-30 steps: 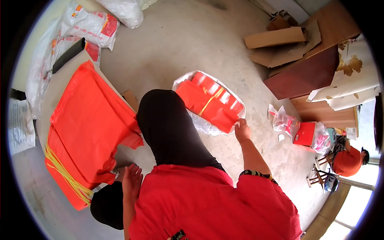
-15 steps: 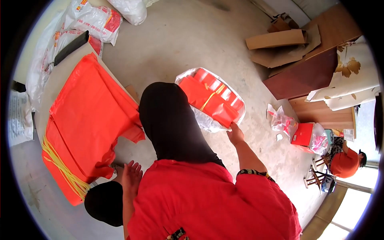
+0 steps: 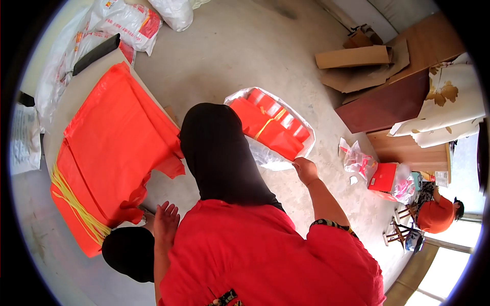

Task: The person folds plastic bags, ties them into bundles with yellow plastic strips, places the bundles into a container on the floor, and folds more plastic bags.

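Observation:
A white plastic sack (image 3: 309, 122) stands on the floor beyond my right knee, with folded red plastic bundles (image 3: 268, 127) inside, tied with yellow string. My right hand (image 3: 306, 171) is closed at the sack's near rim, the fingers pinching its edge. On the left, my left hand (image 3: 166, 224) hangs by my knee with its fingers stretched, holding nothing. Close to it, a large stack of red plastic sheets (image 3: 117, 148) lies over a pale board. A bunch of yellow strings (image 3: 76, 204) lies across the stack's near left end.
White printed sacks (image 3: 127, 28) are piled at the upper left. Flattened cardboard (image 3: 352, 57) leans by a brown wooden cabinet (image 3: 383, 97) at the right. A red box (image 3: 383, 177) and plastic bags sit farther right, near a seated person (image 3: 436, 214) in an orange top.
My right hand has shifted slightly right and down along the sack's rim. The view has turned a little; the sack and the red stack stay in place.

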